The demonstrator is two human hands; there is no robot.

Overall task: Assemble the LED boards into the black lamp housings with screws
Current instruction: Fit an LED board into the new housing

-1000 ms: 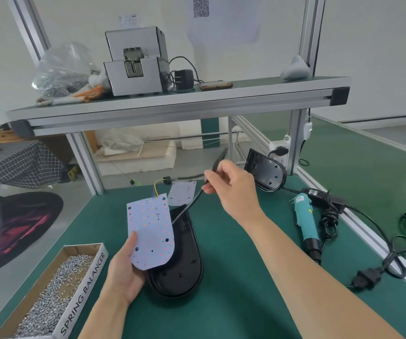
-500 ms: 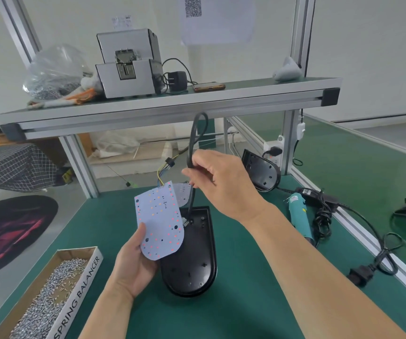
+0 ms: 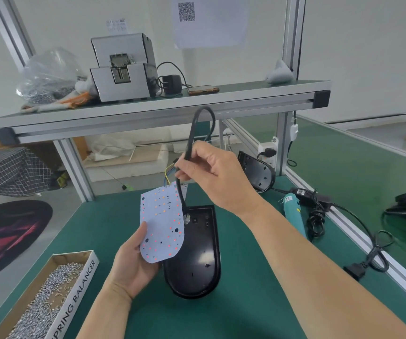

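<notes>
A black lamp housing [image 3: 198, 255] lies open side up on the green bench, its black cable [image 3: 192, 133] rising from its far end in a loop. My right hand [image 3: 211, 172] grips that cable above the housing. My left hand [image 3: 133, 267] holds a white LED board [image 3: 162, 225] tilted upright by its lower edge, just left of the housing. Coloured wires [image 3: 169, 171] run from the board's top. A second black housing [image 3: 258, 172] leans at the back right.
A cardboard box of screws [image 3: 47, 294] sits at the front left. A teal electric screwdriver [image 3: 292, 211] with its coiled cord and plug [image 3: 354, 271] lies on the right. The shelf [image 3: 162, 104] above carries a screw feeder [image 3: 123, 69], a bag and a phone.
My right hand has lifted the cable from low over the housing up into a loop. The board in my left hand came slightly higher and nearer the housing.
</notes>
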